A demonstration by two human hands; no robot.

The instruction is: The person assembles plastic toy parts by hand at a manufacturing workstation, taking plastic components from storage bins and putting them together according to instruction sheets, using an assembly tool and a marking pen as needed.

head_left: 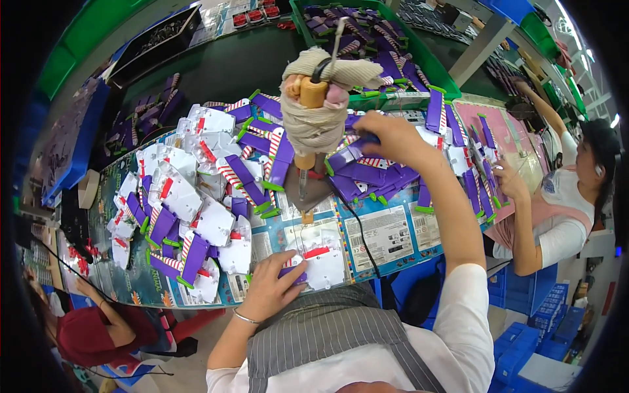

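Observation:
My left hand (pixel 272 286) lies at the near table edge, thumb and fingers gripping the left side of a flat white plastic shell (pixel 325 267) with a red piece on it. A bit of purple shows beneath those fingers. My right hand (pixel 393 139) reaches to the far side of a heap of purple plastic parts (pixel 371 175), fingers bent around a purple part at its top; the fingertips are partly hidden. Between my hands hangs a tool wrapped in beige cloth (pixel 314 128), its metal shaft pointing down above the table.
White shells (pixel 173 190) mixed with purple, striped and green-tipped pieces pile up at left. A green crate (pixel 426 65) of similar parts stands behind. A black cord (pixel 362 229) crosses the table. One co-worker (pixel 563 190) handles parts at right; another (pixel 98 327) sits at left.

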